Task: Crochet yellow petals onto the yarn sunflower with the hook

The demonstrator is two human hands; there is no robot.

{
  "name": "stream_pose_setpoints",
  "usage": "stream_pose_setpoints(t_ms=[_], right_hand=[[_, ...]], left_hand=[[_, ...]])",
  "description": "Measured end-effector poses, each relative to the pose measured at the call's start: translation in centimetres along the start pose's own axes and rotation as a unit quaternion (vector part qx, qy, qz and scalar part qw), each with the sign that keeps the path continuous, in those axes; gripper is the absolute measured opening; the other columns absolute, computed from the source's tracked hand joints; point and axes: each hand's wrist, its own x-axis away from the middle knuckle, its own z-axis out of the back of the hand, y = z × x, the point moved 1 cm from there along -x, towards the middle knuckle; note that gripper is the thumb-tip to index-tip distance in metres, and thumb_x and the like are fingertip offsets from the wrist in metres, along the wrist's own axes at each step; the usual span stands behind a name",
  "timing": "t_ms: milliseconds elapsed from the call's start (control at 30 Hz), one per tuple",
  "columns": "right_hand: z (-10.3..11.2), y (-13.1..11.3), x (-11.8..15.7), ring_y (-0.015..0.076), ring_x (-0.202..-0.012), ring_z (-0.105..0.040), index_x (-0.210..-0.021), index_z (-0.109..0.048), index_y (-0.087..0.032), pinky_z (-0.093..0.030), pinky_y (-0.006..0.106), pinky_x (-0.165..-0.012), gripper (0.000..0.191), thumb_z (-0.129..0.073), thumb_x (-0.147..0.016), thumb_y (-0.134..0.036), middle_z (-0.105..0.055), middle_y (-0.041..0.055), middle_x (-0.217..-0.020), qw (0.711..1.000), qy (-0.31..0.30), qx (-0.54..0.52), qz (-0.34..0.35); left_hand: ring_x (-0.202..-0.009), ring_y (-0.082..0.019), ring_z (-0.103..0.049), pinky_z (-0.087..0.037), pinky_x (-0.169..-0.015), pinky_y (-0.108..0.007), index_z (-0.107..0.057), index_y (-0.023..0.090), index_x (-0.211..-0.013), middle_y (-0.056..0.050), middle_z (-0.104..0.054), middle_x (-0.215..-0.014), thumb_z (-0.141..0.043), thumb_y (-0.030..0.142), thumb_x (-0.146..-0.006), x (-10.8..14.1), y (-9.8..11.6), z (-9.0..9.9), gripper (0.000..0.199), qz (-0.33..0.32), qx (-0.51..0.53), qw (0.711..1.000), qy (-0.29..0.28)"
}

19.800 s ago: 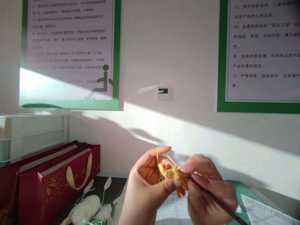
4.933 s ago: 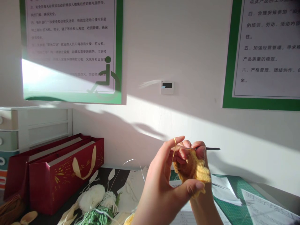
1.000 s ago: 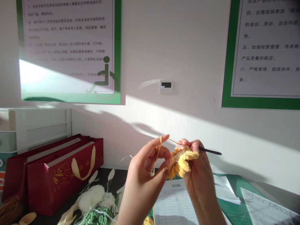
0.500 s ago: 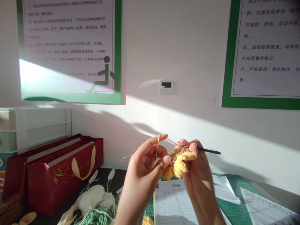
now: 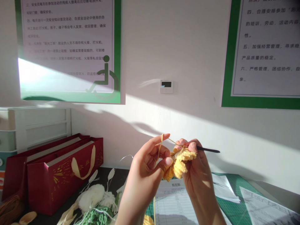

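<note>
A ruffled yellow crochet piece (image 5: 180, 164) is held up between my two hands over the table. My left hand (image 5: 150, 165) pinches its left edge between thumb and fingers, with the index finger raised. Yellow yarn (image 5: 160, 147) loops over that finger and runs taut to the hook's tip area. My right hand (image 5: 197, 162) grips a dark-handled crochet hook (image 5: 208, 150), which points left, its handle sticking out to the right. The right fingers also rest against the crochet piece. The hook's tip is too small to make out among the stitches and fingers.
Red gift bags (image 5: 63, 175) stand at left before a drawer unit (image 5: 47, 122). White pompoms (image 5: 92, 197) and green yarn (image 5: 96, 215) lie nearby. A printed sheet (image 5: 173, 203) and other papers (image 5: 225, 189) lie on a green cutting mat (image 5: 237, 200). Behind is a wall with posters (image 5: 118, 62).
My left hand has shifted slightly right, its raised index finger carrying the yarn loop along. The right hand, hook and crochet piece have barely moved.
</note>
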Motion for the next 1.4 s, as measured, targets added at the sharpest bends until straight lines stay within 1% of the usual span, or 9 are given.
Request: stream_pose_setpoints(t_ms=[300, 467, 567, 667, 767, 1000, 1167, 1300, 1400], right_hand=[[-0.1, 0.4, 0.1, 0.0113, -0.085, -0.072, -0.092, -0.070, -0.027, -0.059, 0.019, -0.071, 0.023, -0.087, -0.082, -0.038, -0.074, 0.0001, -0.095, 1.000, -0.007, -0.007, 0.010], [-0.2, 0.6, 0.1, 0.0121, -0.086, -0.070, -0.089, -0.069, -0.027, -0.059, 0.021, -0.074, 0.020, -0.084, -0.085, -0.039, -0.072, -0.0003, -0.094, 1.000, -0.007, -0.001, 0.019], [-0.3, 0.5, 0.1, 0.0127, -0.089, -0.069, -0.086, -0.068, -0.026, -0.058, 0.021, -0.076, 0.022, -0.085, -0.084, -0.040, -0.070, -0.0005, -0.093, 1.000, -0.005, -0.002, 0.018], [-0.4, 0.4, 0.1, 0.0110, -0.084, -0.066, -0.082, -0.066, -0.025, -0.056, 0.019, -0.074, 0.025, -0.086, -0.083, -0.040, -0.068, -0.0011, -0.091, 1.000, -0.016, -0.006, 0.016], [-0.5, 0.4, -0.1, 0.0098, -0.078, -0.062, -0.080, -0.064, -0.024, -0.054, 0.018, -0.069, 0.025, -0.083, -0.086, -0.039, -0.065, -0.0011, -0.091, 1.000, -0.025, -0.004, 0.011], [-0.6, 0.4, 0.1, 0.0082, -0.074, -0.058, -0.082, -0.062, -0.024, -0.053, 0.017, -0.068, 0.024, -0.078, -0.091, -0.039, -0.061, -0.0025, -0.093, 0.999, -0.039, -0.001, 0.003], [-0.8, 0.2, 0.3, 0.0077, -0.074, -0.058, -0.081, -0.061, -0.024, -0.054, 0.017, -0.072, 0.025, -0.076, -0.093, -0.041, -0.060, -0.0030, -0.093, 0.998, -0.054, 0.013, 0.011], [-1.1, 0.1, 0.3, 0.0087, -0.075, -0.058, -0.080, -0.060, -0.024, -0.055, 0.018, -0.072, 0.026, -0.077, -0.091, -0.041, -0.060, -0.0030, -0.093, 0.998, -0.057, 0.013, 0.012], [-1.0, 0.2, 0.2, 0.0088, -0.077, -0.057, -0.081, -0.060, -0.024, -0.053, 0.018, -0.072, 0.026, -0.076, -0.092, -0.041, -0.059, -0.0034, -0.093, 0.998, -0.058, 0.011, 0.012]], left_hand=[[-0.075, -0.013, -0.052, -0.045, -0.066, -0.021, -0.074, 0.027, -0.129, -0.001, -0.061, -0.084, -0.070, 0.020, -0.097, -0.1, -0.4, 0.5, 0.033, -0.009, -0.005, 1.000, 0.007], [-0.084, -0.015, -0.057, -0.049, -0.074, -0.023, -0.073, 0.029, -0.129, -0.002, -0.063, -0.089, -0.068, 0.020, -0.097, -0.1, -0.6, 0.8, 0.033, 0.006, -0.009, 1.000, 0.025], [-0.081, -0.015, -0.056, -0.048, -0.072, -0.023, -0.070, 0.028, -0.131, -0.001, -0.062, -0.088, -0.065, 0.020, -0.099, -0.1, -0.8, 0.9, 0.034, 0.000, -0.026, 0.999, 0.033], [-0.079, -0.015, -0.054, -0.047, -0.069, -0.024, -0.067, 0.027, -0.133, -0.001, -0.061, -0.089, -0.062, 0.023, -0.101, -0.1, -0.8, 0.9, 0.033, -0.010, -0.064, 0.997, 0.041], [-0.083, -0.017, -0.056, -0.048, -0.072, -0.027, -0.065, 0.027, -0.135, -0.002, -0.062, -0.091, -0.060, 0.027, -0.103, 0.1, -0.6, 0.8, 0.033, -0.010, -0.094, 0.995, 0.041], [-0.089, -0.019, -0.058, -0.047, -0.076, -0.030, -0.070, 0.027, -0.131, -0.003, -0.066, -0.096, -0.063, 0.030, -0.101, 0.3, 0.3, 0.6, 0.031, 0.045, -0.103, 0.992, 0.054], [-0.087, -0.019, -0.059, -0.048, -0.075, -0.030, -0.073, 0.025, -0.131, -0.006, -0.069, -0.097, -0.071, 0.036, -0.096, -0.1, -0.4, 1.2, 0.037, 0.060, -0.064, 0.995, 0.036], [-0.082, -0.019, -0.058, -0.047, -0.070, -0.030, -0.074, 0.024, -0.130, -0.005, -0.066, -0.091, -0.070, 0.036, -0.096, -0.3, -1.1, 1.4, 0.036, 0.056, -0.067, 0.996, 0.031], [-0.081, -0.019, -0.058, -0.046, -0.069, -0.030, -0.075, 0.024, -0.128, -0.005, -0.067, -0.091, -0.070, 0.033, -0.095, -0.4, -1.3, 1.3, 0.035, 0.055, -0.061, 0.997, 0.012]])
